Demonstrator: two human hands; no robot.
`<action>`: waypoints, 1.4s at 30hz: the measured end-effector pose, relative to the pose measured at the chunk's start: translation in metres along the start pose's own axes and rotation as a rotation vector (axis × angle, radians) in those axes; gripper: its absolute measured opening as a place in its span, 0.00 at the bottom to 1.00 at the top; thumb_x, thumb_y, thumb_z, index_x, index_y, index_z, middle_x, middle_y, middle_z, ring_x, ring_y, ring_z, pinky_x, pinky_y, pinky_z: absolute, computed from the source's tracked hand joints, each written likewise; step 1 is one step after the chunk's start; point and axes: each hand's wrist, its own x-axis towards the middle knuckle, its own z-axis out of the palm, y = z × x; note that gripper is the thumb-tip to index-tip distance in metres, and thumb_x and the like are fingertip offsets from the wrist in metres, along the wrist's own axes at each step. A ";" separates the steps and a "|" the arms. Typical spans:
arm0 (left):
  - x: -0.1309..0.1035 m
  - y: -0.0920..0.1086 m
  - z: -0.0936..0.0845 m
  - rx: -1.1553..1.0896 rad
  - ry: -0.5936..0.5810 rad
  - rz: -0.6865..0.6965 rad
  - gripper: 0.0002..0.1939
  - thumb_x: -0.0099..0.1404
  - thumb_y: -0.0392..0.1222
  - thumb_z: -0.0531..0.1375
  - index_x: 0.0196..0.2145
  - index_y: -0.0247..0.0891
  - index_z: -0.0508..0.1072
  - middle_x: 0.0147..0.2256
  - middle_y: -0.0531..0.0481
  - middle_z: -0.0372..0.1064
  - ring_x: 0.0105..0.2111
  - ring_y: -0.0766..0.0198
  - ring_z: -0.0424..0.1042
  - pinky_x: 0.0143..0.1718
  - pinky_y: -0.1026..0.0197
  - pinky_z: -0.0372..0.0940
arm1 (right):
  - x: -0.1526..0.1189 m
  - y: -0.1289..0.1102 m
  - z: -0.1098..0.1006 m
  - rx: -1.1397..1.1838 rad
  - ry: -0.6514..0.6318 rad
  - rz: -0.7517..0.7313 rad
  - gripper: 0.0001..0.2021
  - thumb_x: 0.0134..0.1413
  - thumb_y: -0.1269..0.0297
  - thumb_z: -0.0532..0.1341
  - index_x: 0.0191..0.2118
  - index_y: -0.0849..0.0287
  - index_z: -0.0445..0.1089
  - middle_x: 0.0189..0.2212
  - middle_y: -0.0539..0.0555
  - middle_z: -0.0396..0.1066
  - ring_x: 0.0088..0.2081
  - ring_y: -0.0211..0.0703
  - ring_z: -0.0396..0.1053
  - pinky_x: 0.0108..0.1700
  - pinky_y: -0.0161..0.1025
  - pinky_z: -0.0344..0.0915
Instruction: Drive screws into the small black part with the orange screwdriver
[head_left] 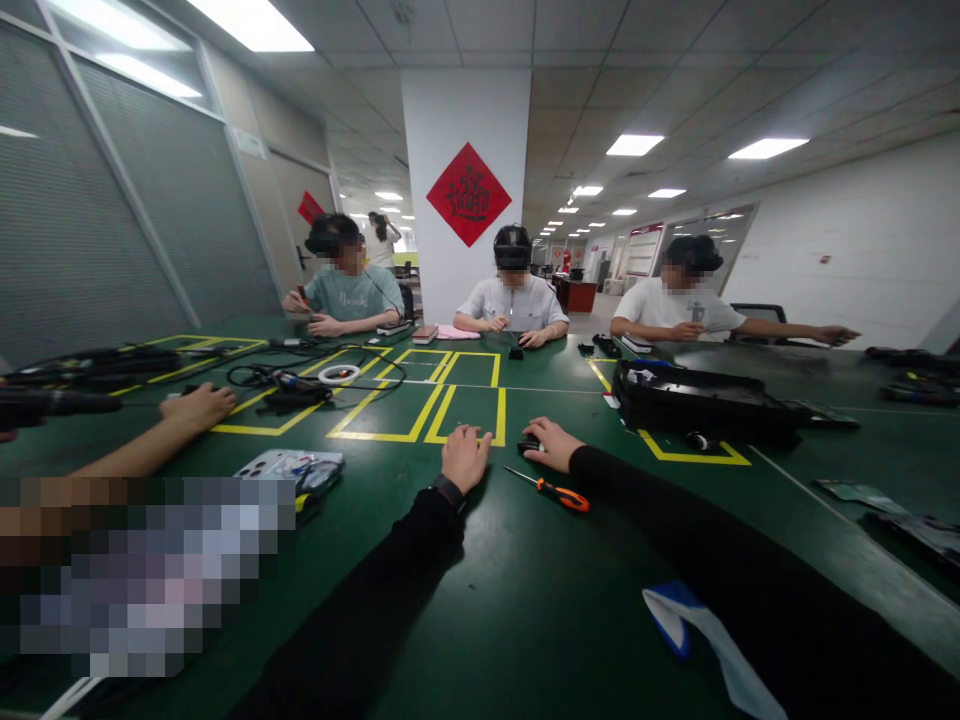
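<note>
My left hand (pixel 466 457) lies on the green table (pixel 525 620), palm down with its fingers apart, and nothing shows in it. A dark band circles that wrist. To its right, my right hand (pixel 555 443) has its fingers over a small black object (pixel 531 447) on the tabletop, whose kind I cannot make out. Just in front of that hand is a screwdriver (pixel 561 495) with an orange and black handle, its shaft pointing to the upper left. Yellow tape (pixel 465 440) outlines a rectangle beyond my left hand.
A large black tray-like case (pixel 705 395) stands at right. Cables (pixel 300 385) and a white tape roll (pixel 339 374) lie at left. Nearby are another person's forearm (pixel 142 440) and a plastic bag (pixel 300 466). Several people with headsets sit opposite. A blue-white strip (pixel 705 620) lies near right.
</note>
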 end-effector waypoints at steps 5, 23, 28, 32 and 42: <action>0.020 -0.034 -0.010 -0.066 0.157 -0.195 0.22 0.61 0.52 0.43 0.45 0.35 0.63 0.48 0.39 0.57 0.50 0.54 0.57 0.48 0.52 0.53 | 0.058 -0.063 0.035 0.026 -0.001 -0.029 0.26 0.43 0.55 0.60 0.49 0.62 0.60 0.50 0.62 0.53 0.50 0.52 0.55 0.50 0.45 0.52; 0.028 -0.051 -0.009 -0.266 0.023 -0.033 0.17 0.61 0.44 0.47 0.44 0.33 0.64 0.42 0.42 0.65 0.43 0.61 0.64 0.46 0.56 0.57 | 0.012 -0.066 -0.016 -0.002 -0.063 0.058 0.29 0.45 0.43 0.53 0.44 0.64 0.64 0.42 0.62 0.63 0.44 0.50 0.61 0.44 0.41 0.56; 0.012 -0.034 -0.014 -0.053 0.122 0.011 0.31 0.53 0.58 0.52 0.48 0.33 0.60 0.46 0.38 0.60 0.48 0.53 0.59 0.48 0.54 0.53 | -0.066 -0.061 -0.014 -0.197 -0.098 0.177 0.19 0.48 0.49 0.54 0.39 0.61 0.63 0.38 0.60 0.64 0.38 0.49 0.64 0.35 0.38 0.58; 0.004 -0.030 -0.011 0.048 0.081 0.034 0.41 0.44 0.62 0.57 0.49 0.30 0.57 0.46 0.35 0.59 0.48 0.49 0.59 0.48 0.54 0.53 | -0.074 -0.058 -0.004 -0.083 -0.016 0.330 0.09 0.54 0.64 0.51 0.37 0.64 0.61 0.35 0.62 0.65 0.34 0.46 0.66 0.33 0.37 0.57; 0.013 -0.040 -0.005 0.092 -0.011 0.088 0.34 0.50 0.54 0.57 0.49 0.29 0.56 0.45 0.36 0.61 0.47 0.53 0.61 0.48 0.55 0.53 | 0.041 -0.092 0.018 0.189 0.176 0.348 0.13 0.52 0.57 0.51 0.37 0.61 0.63 0.38 0.57 0.66 0.38 0.42 0.63 0.36 0.34 0.56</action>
